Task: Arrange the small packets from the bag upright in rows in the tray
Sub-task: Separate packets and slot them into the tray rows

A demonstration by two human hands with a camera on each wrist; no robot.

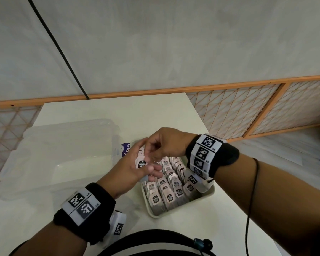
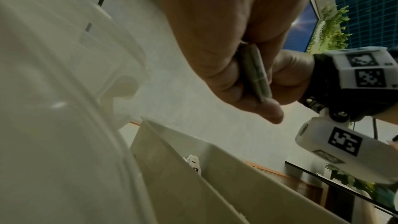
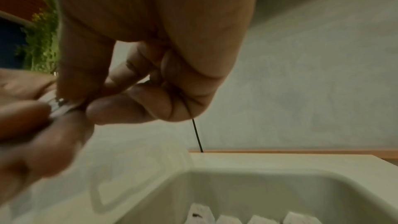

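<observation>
Left hand (image 1: 131, 168) around packets (image 1: 141, 162), right hand (image 1: 162, 145) pinching them, above tray (image 1: 207, 195).

The purple-and-white printed bag (image 1: 126, 149) sits mostly hidden behind the left hand (image 1: 135, 167); only part of its lettering shows. The small white packets w/ black labels (image 1: 141, 164) in that hand are partly covered by fingers, so their count can't be told. Label text is too small to read. The far end of the pale green plastic tray (image 1: 209, 193) is blocked by the right hand (image 1: 166, 143). In the right wrist view the left hand's fingers (image 3: 28, 142) are blurred and cut off at the frame's left edge.
</observation>
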